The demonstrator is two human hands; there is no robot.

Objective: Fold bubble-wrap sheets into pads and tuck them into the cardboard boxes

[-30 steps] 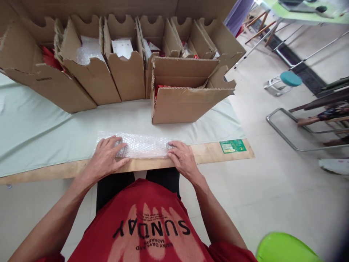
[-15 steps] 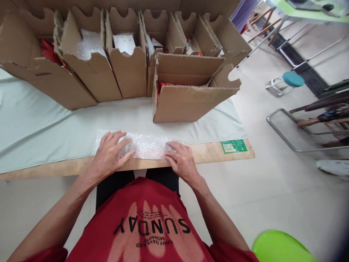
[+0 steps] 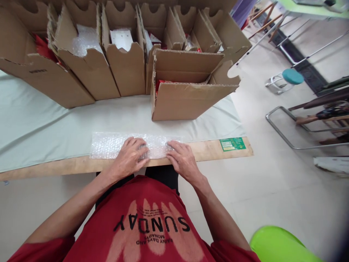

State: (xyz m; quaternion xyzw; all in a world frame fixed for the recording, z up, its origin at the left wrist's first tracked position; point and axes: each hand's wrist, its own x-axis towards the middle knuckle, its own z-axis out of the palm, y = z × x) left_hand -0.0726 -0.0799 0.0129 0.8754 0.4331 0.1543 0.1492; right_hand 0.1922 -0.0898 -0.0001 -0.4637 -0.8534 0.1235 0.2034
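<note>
A long strip of bubble wrap (image 3: 105, 145) lies flat along the front edge of the table. My left hand (image 3: 132, 153) rests on its middle, fingers spread and curved over the plastic. At the strip's right end, my right hand (image 3: 181, 156) touches it with the fingers stretched out and the thumb apart. Both hands are open, pressing from above. Whether anything lies under the bubble wrap beneath my fingers is hidden.
Several cardboard boxes (image 3: 131, 72) stand in a row at the back, holding bubble wrap, white card and red items. One more box (image 3: 191, 103) sits crosswise nearer me. A green label (image 3: 233, 144) is on the table's right end; a teal stool (image 3: 292, 76) stands beyond.
My left hand has slid right along the bubble wrap, uncovering the strip's left part and coming nearer my right hand. My right hand has stayed almost in place.
</note>
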